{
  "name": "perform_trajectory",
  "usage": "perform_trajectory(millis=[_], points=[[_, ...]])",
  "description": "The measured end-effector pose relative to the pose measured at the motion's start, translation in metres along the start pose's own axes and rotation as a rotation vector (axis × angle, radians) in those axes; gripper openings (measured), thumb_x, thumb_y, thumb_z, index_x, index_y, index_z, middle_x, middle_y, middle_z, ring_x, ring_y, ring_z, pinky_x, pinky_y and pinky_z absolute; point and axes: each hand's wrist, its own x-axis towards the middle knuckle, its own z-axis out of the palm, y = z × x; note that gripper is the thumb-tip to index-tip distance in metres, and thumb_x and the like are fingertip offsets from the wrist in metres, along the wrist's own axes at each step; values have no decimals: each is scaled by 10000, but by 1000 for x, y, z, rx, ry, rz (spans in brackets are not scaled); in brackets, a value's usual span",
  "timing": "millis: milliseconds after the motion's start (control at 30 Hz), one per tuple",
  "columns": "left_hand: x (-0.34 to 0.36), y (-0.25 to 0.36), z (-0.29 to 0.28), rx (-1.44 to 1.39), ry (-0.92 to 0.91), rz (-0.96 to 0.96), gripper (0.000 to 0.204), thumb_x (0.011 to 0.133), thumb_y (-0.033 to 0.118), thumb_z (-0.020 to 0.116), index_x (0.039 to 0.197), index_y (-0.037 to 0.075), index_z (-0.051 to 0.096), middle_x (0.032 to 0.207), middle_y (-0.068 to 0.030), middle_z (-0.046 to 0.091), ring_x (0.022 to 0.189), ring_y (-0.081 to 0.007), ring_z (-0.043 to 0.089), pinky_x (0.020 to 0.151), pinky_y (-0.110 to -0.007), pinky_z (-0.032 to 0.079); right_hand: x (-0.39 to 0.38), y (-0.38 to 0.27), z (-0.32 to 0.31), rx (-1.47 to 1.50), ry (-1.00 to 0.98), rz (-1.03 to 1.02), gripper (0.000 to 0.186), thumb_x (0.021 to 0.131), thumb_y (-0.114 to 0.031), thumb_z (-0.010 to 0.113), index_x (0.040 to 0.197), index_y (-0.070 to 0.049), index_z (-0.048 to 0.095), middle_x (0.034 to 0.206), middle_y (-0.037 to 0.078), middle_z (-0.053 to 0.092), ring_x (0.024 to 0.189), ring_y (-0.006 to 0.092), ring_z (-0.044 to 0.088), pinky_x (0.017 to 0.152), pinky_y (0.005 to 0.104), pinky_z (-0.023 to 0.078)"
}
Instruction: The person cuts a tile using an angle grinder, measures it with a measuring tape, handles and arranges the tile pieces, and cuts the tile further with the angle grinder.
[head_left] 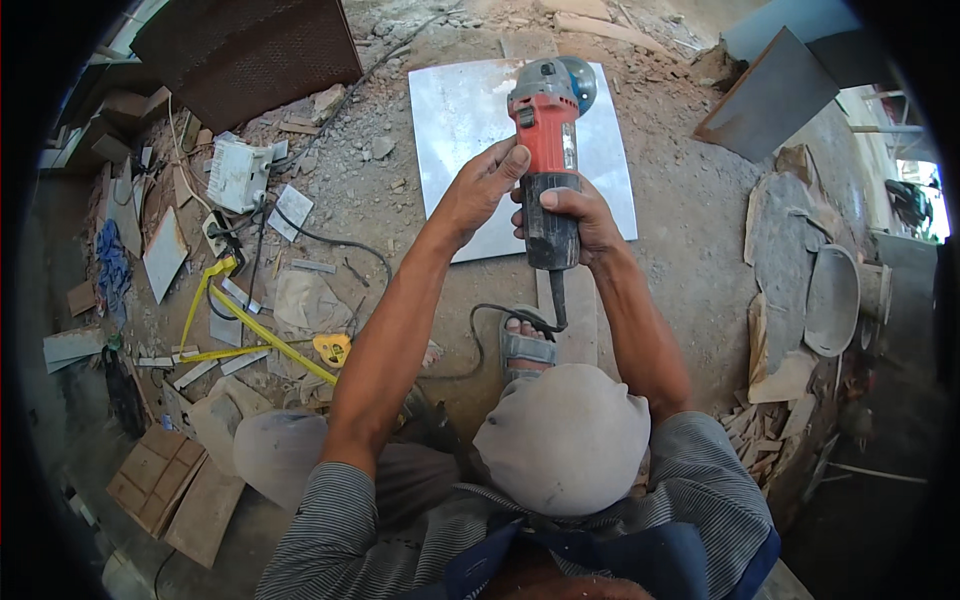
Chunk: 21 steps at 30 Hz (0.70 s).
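Observation:
A red and black angle grinder (pixel 547 150) is held upright in the picture, its grey head and round disc (pixel 581 86) away from me. My left hand (pixel 484 186) grips the left side of the red body, thumb near the switch. Lower down, my right hand (pixel 588 218) is wrapped around the black rear handle, with the thumb across it. Behind the tool lies a large pale tile (pixel 446 120) with a dusty, glossy top; the grinder hides its middle. From the handle's end a black cord (pixel 480 335) runs down past my sandalled foot (pixel 527 345) and off to the left.
A yellow tape measure (pixel 332 349) lies left with its blade pulled out. Near it are a power strip (pixel 216 232), a white box-shaped unit (pixel 239 174) and tile scraps. Rubble covers the far ground. Tile slabs (pixel 768 95) lean at far right, above a pale oval basin (pixel 832 300).

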Motion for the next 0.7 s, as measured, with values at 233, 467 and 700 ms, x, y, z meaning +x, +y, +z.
perform_trajectory(millis=[233, 467, 700], points=[[-13, -14, 13, -299, 76, -21, 848, 918, 607, 450, 1421, -55, 285, 1306, -214, 506, 1182, -252, 506, 995, -385, 399, 2, 9, -14, 236, 12, -66, 544, 726, -196, 694, 1141, 92, 493, 932, 194, 616, 751, 265, 682, 650, 384, 611], [11, -12, 22, -291, 22, -215, 742, 947, 607, 355, 1313, -32, 445, 1150, -142, 587, 1040, -209, 560, 946, -350, 441, -10, 21, -12, -98, 50, -121, 703, 670, -265, 738, 1220, 75, 462, 970, 159, 615, 728, 214, 669, 626, 322, 586], [-11, -39, 33, -672, -14, -163, 752, 918, 653, 299, 1368, 57, 383, 1235, -127, 538, 1155, -220, 542, 977, -374, 473, -19, 36, -3, -250, 79, -118, 784, 608, -207, 800, 1271, 2, 438, 1074, 92, 573, 947, 182, 592, 819, 307, 500]])
